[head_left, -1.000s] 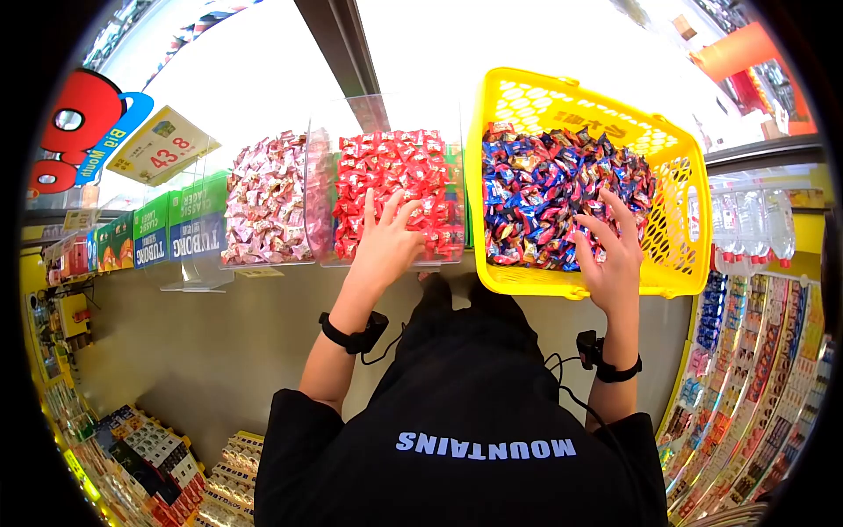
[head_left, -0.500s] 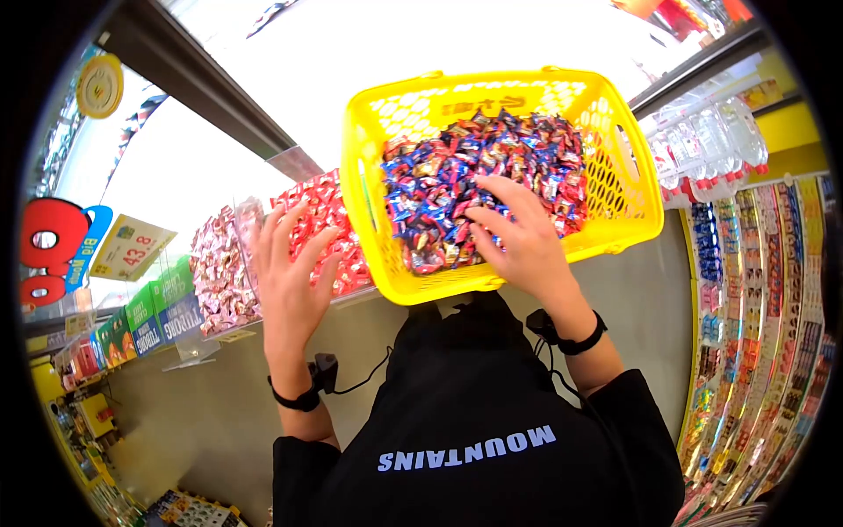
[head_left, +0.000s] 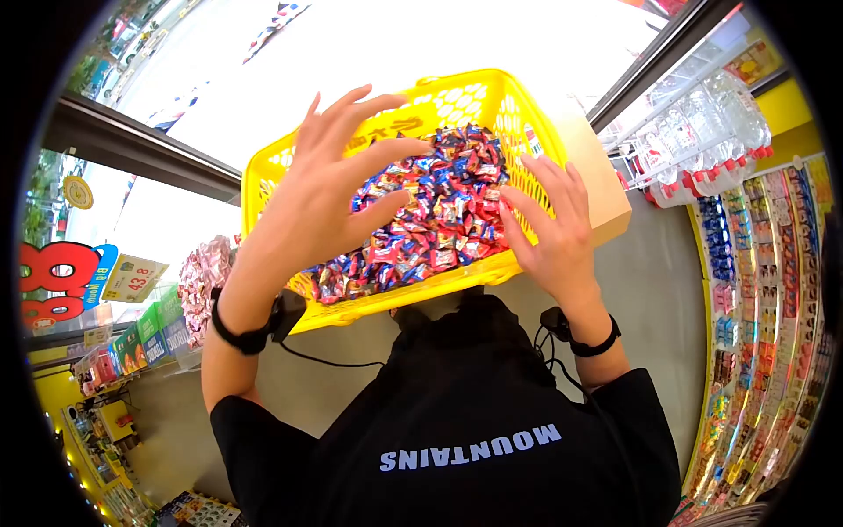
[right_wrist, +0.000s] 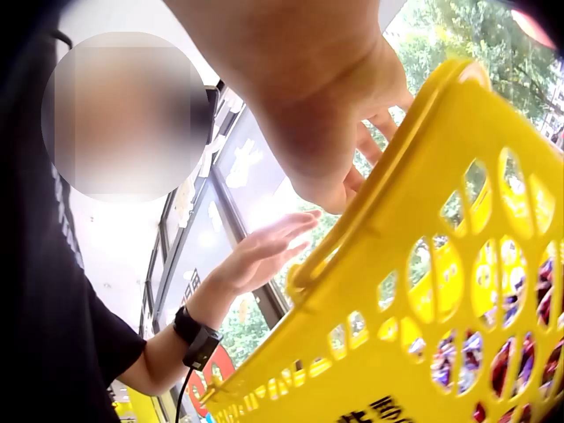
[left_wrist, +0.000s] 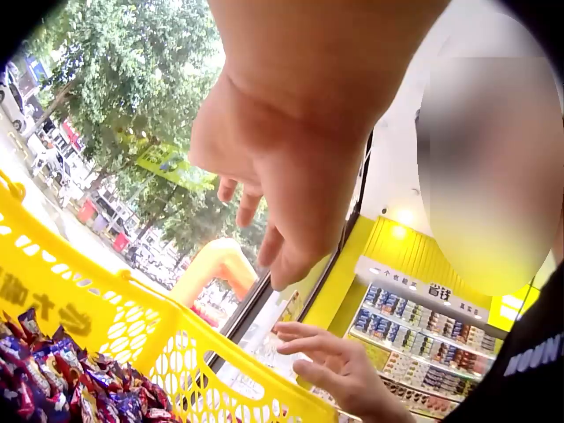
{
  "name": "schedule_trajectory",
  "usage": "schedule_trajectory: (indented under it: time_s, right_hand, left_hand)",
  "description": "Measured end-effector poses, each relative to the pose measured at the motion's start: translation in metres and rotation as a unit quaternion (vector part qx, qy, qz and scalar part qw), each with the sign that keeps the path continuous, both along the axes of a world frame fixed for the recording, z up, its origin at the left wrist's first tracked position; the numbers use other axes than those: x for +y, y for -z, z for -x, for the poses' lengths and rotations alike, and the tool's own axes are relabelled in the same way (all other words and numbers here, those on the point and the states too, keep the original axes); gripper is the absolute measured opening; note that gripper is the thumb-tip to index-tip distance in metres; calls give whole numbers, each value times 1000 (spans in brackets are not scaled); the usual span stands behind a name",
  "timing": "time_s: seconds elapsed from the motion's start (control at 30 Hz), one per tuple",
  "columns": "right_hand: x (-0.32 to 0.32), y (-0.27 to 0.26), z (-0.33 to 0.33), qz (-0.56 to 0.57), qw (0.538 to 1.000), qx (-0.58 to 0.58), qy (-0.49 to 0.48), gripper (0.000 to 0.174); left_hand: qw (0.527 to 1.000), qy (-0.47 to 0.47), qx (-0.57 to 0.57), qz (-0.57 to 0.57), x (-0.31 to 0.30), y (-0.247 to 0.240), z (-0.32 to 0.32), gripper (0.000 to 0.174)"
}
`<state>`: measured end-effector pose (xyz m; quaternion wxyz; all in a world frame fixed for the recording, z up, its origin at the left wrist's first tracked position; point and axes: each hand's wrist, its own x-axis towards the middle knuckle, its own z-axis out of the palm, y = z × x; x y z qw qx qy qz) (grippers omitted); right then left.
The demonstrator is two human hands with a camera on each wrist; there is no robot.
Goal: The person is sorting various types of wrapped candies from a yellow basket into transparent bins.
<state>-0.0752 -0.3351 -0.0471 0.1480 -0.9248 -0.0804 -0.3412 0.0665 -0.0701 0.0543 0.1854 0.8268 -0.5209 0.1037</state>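
A yellow plastic basket point(head_left: 439, 282) with perforated walls holds a heap of small wrapped candies point(head_left: 439, 206) in blue, red and dark wrappers. Raised over the left part of the basket is my left hand point(head_left: 329, 189), fingers spread and empty, hiding some of the candies. My right hand point(head_left: 558, 241) hovers by the basket's right end with its fingers extended and nothing in its grasp. From the right wrist view, the right hand point(right_wrist: 335, 132) overlaps the basket's rim. In the left wrist view, the left hand point(left_wrist: 273, 167) hangs higher than the basket wall point(left_wrist: 97, 273).
Pink-wrapped candies point(head_left: 204, 281) lie left of the basket, beside green beer cartons point(head_left: 162, 321) and a price sign point(head_left: 134, 278). A pale tan block point(head_left: 601, 180) stands right of it, with bottled water point(head_left: 702, 140) beyond. Stocked shelves point(head_left: 764, 334) line the right side.
My left hand has moved from above the red candies to over the basket. My right hand has drawn back from the candies toward the basket's right end. The view has turned.
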Motion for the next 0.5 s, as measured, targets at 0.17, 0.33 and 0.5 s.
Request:
schedule_trajectory:
  time_s: [0.17,0.33,0.5]
  right_hand:
    - [-42,6,-1,-40,999,15,20,30]
    - [-46,24,-5,-94,994,36,37,29]
    - [-43,25,-7,-96,993,37,50,30]
  left_hand:
    - [993,99,57,-40,-109,96,1,46]
    - [971,118,119,-172,-138,218,18,48]
    - [970,105,83,-201,-139,245,19,52]
